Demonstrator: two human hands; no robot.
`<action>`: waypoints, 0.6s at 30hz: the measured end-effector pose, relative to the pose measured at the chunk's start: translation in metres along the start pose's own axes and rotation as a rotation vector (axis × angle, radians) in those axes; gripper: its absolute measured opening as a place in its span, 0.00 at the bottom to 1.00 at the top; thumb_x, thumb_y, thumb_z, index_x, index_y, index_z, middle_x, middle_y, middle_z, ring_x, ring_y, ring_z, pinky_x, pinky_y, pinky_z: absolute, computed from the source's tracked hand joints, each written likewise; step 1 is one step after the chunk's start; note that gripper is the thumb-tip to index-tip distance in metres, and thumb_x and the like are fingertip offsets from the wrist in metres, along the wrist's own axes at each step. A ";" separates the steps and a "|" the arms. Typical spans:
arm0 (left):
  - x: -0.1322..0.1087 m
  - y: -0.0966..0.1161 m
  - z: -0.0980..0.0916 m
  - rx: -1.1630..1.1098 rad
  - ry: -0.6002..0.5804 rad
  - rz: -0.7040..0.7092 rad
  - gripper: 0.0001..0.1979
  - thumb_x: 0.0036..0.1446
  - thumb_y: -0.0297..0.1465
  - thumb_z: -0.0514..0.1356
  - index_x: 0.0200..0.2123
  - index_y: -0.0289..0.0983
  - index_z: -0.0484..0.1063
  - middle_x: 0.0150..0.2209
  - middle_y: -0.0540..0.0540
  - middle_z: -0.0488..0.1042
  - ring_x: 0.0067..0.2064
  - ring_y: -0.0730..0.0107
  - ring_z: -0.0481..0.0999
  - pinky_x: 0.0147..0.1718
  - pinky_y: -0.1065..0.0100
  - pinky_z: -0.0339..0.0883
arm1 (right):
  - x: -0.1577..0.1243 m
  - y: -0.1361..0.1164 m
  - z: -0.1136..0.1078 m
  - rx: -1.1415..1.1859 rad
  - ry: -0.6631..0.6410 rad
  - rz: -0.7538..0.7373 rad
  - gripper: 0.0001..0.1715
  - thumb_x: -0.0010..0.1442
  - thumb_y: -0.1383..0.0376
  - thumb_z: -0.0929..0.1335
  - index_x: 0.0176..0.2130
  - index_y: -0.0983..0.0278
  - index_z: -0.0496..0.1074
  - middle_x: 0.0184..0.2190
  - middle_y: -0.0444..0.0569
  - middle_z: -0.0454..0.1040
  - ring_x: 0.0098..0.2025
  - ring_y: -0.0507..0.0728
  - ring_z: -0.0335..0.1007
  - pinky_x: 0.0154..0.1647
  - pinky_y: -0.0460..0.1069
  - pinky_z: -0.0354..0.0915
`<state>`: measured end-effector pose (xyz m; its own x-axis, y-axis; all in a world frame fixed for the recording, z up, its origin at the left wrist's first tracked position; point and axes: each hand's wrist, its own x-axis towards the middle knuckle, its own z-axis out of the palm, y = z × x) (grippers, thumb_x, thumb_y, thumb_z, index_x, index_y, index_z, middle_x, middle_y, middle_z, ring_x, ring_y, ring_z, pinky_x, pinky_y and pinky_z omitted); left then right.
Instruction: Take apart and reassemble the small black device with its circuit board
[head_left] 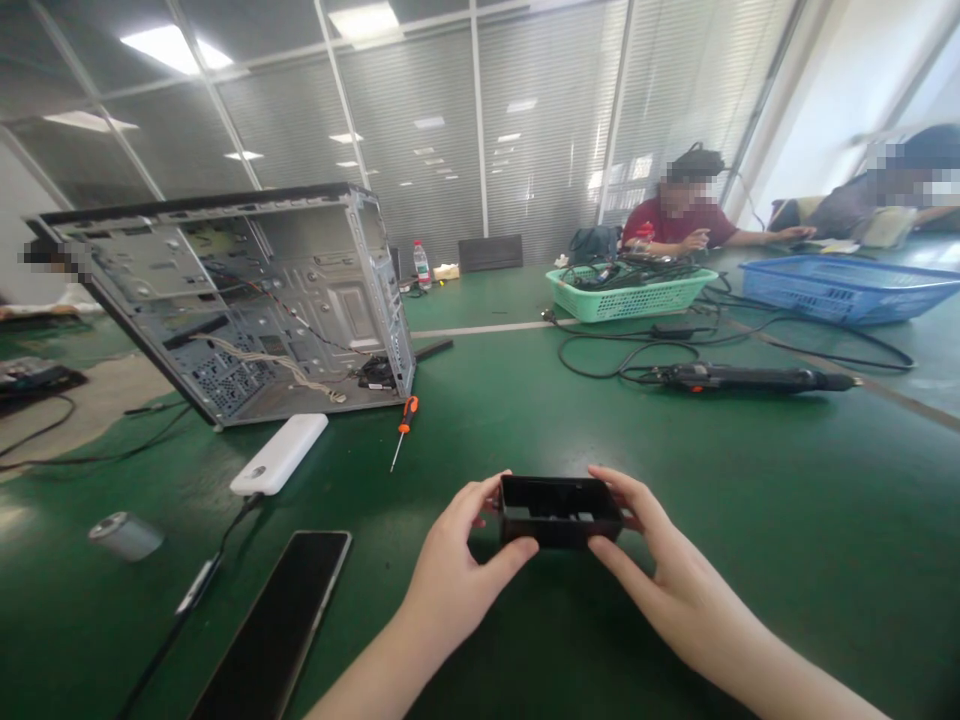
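Note:
A small black rectangular box (559, 530), its top side uncovered, is held level between both hands in front of me. My left hand (469, 550) grips its left end, the thumb on the near wall and the fingers round the far side. At the right end my right hand (649, 545) holds it the same way, thumb in front. Some small shapes show inside the box, too dark to make out. Beyond my left hand, a screwdriver (406, 420) with an orange and black handle lies on the green table (510, 410).
An opened computer case (352, 300) stands at the left. Near it are a white power bank (281, 455) with a cable, a metal cylinder (126, 536) and a dark phone-like slab (277, 620). An electric screwdriver (750, 379), a green basket (637, 297) and a blue basket (847, 290) occupy the right; two people sit beyond.

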<state>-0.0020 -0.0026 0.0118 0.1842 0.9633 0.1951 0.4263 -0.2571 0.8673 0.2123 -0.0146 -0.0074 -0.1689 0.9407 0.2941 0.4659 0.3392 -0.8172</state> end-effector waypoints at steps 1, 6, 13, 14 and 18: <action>-0.001 0.000 0.000 -0.037 -0.005 -0.036 0.26 0.53 0.35 0.61 0.56 0.41 0.64 0.44 0.44 0.73 0.43 0.59 0.71 0.44 0.60 0.64 | 0.000 0.001 0.001 0.135 -0.042 0.131 0.28 0.63 0.52 0.61 0.58 0.60 0.53 0.49 0.53 0.64 0.46 0.58 0.66 0.47 0.53 0.65; -0.002 -0.002 0.000 -0.248 -0.108 -0.043 0.26 0.57 0.44 0.56 0.56 0.38 0.62 0.37 0.45 0.71 0.37 0.63 0.69 0.38 0.64 0.63 | 0.001 -0.007 0.003 0.813 -0.385 0.739 0.39 0.48 0.35 0.66 0.35 0.69 0.64 0.21 0.46 0.64 0.23 0.51 0.63 0.23 0.42 0.59; 0.005 -0.010 0.001 -0.339 -0.094 -0.130 0.22 0.55 0.49 0.56 0.40 0.35 0.69 0.26 0.53 0.63 0.27 0.73 0.61 0.27 0.71 0.56 | -0.003 -0.021 0.004 1.037 -0.638 0.784 0.37 0.66 0.42 0.49 0.32 0.70 0.63 0.20 0.50 0.66 0.23 0.50 0.66 0.21 0.39 0.55; 0.006 -0.010 0.002 -0.348 -0.091 -0.148 0.22 0.55 0.50 0.56 0.38 0.35 0.69 0.24 0.54 0.62 0.26 0.73 0.60 0.26 0.72 0.55 | -0.002 -0.022 0.005 1.043 -0.630 0.798 0.37 0.68 0.45 0.45 0.35 0.70 0.62 0.20 0.51 0.67 0.22 0.50 0.67 0.21 0.40 0.55; 0.007 -0.005 0.002 -0.310 -0.067 -0.202 0.22 0.53 0.51 0.56 0.32 0.35 0.69 0.22 0.54 0.63 0.25 0.73 0.61 0.27 0.71 0.56 | 0.001 -0.023 0.005 1.043 -0.543 0.861 0.32 0.69 0.48 0.42 0.37 0.66 0.57 0.18 0.48 0.66 0.21 0.51 0.67 0.21 0.40 0.55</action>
<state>-0.0011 0.0054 0.0084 0.1851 0.9826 -0.0159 0.1731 -0.0167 0.9848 0.1972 -0.0219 0.0095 -0.5798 0.6517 -0.4890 -0.1990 -0.6952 -0.6907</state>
